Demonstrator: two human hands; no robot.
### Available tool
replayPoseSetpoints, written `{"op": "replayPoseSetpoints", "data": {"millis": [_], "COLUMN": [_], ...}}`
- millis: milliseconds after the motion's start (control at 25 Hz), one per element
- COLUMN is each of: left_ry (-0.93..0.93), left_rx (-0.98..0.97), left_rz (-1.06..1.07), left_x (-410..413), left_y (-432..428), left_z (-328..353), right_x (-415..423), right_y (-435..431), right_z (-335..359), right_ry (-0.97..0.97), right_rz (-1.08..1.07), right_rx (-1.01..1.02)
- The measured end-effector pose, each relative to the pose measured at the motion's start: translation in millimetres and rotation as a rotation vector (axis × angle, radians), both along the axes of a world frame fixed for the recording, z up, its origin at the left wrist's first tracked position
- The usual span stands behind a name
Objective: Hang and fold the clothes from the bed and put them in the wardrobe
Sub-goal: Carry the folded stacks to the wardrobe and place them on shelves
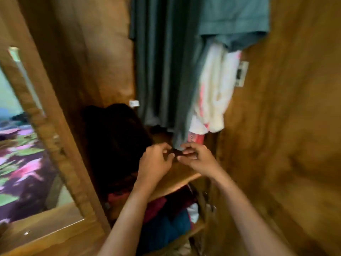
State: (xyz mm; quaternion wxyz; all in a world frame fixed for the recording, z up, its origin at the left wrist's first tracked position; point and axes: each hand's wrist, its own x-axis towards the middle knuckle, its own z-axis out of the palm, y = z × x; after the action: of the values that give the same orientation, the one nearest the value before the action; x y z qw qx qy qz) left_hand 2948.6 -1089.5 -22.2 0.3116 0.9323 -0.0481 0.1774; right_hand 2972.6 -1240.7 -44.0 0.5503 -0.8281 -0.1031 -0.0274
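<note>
Wardrobe interior, seen from your head, blurred.

- Your left hand (pixel 156 160): fingers curled, tips just beside the lowest tip of the grey garment (pixel 166 71). The blur hides whether it grips the cloth.
- Your right hand (pixel 196 157): fingers curled, thumb and fingertips pinching the bottom hem of the grey garment.
- Both hands: close together, fingertips nearly meeting, above the wooden shelf (pixel 177 175).
- Grey garment: hangs in long folds inside the wardrobe (pixel 276 126), and its lowest corner comes down between your hands.
- Teal garment (pixel 234 19): hangs higher, to the right of the grey one.
- White and pink cloth (pixel 214 89): hangs below the teal garment, touching the grey garment's right edge, above and behind your right hand.
- Dark pile (pixel 114 141): sits on the shelf left of your left hand, too dark to make out.
- Folded clothes (pixel 166 224): red, blue and white, packed in the compartment under the shelf, partly behind your left forearm.
- Door (pixel 55 126): stands open at left, and a flowered bed cover (pixel 24 163) shows in its panel.
</note>
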Motion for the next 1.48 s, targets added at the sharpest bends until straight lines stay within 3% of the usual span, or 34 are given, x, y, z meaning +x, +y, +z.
{"op": "replayPoseSetpoints", "data": {"millis": [120,240,320,400,480,720,880,960,1280,1480], "left_ry": [0.251,0.530,0.652,0.687,0.635,0.671,0.672,0.672,0.540,0.438], "left_rx": [0.102,0.372,0.528,0.607,0.660,0.622,0.540,0.589,0.849,0.956], "left_rz": [-0.291,-0.692,-0.923,-1.088,-1.244,-1.668,-1.934,-2.072,-2.433,-2.597], "left_x": [-27,-67,-102,-144,-208,-432,-620,-712,-985,-1134], "left_y": [-53,-120,-171,-223,-277,-382,-415,-418,-420,-437], "left_z": [-21,-36,-45,-54,-58,-50,-43,-48,-72,-84], "right_x": [-74,-165,-233,-300,-384,-669,-868,-953,-1195,-1307], "right_y": [-64,-135,-178,-212,-243,-281,-248,-222,-137,-125], "right_z": [-8,-10,-14,-19,-21,-17,-10,-12,-39,-58], "right_ry": [0.082,0.348,0.548,0.740,0.837,0.895,0.898,0.887,0.849,0.885], "right_rz": [-0.224,-0.271,-0.263,-0.309,-0.487,-1.045,-1.339,-1.468,-1.864,-1.999], "right_rx": [-0.284,-0.644,-0.755,-0.676,-0.576,-0.304,-0.113,-0.059,0.172,0.287]}}
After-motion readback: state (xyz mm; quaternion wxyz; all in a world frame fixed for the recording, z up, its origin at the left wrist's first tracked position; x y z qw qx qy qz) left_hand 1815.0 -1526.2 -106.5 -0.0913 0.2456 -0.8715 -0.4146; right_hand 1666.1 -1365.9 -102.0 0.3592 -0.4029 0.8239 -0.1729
